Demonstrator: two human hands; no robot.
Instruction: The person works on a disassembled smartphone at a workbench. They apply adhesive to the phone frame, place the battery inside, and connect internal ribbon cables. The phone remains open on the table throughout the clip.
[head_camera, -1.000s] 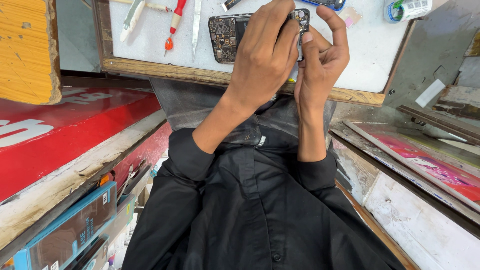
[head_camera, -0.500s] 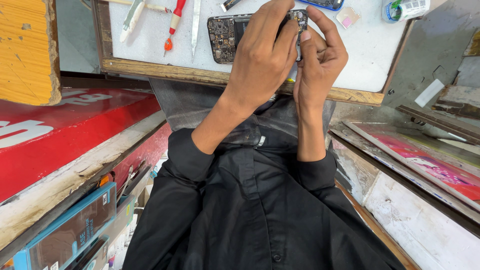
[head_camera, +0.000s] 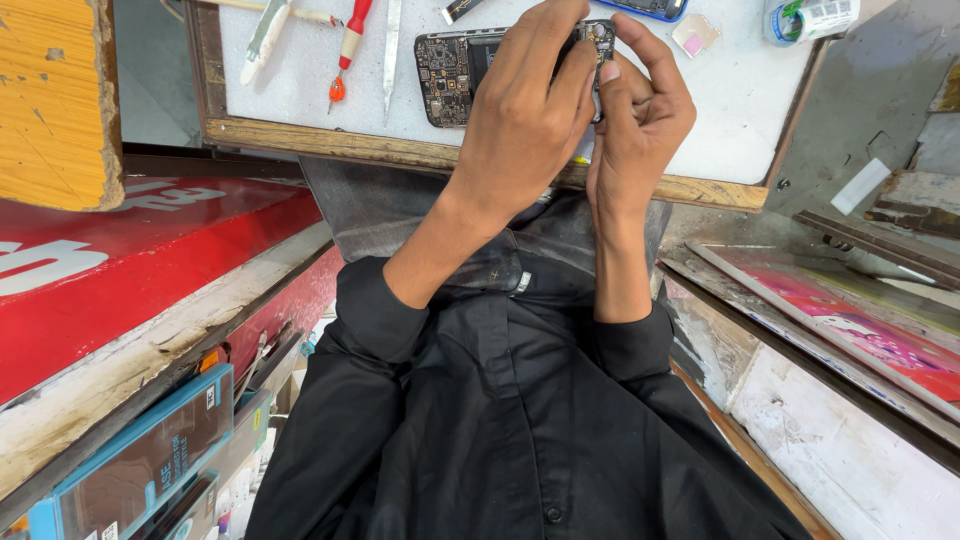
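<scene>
Both hands, left hand (head_camera: 525, 110) and right hand (head_camera: 640, 120), grasp one opened black smartphone with exposed circuit board (head_camera: 450, 65) in their fingers above the white-topped, wood-framed bench (head_camera: 740, 110). One red-handled screwdriver (head_camera: 348, 50) lies nearby.

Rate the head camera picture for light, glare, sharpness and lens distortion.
Head view: even, soft daylight, with only faint shadow under the left hand and right hand; no harsh glare on the white work board; the opened phone and red-handled screwdriver are sharp; wide-angle lens bends the red panel and side edges outward; the top crops the tools.
</scene>
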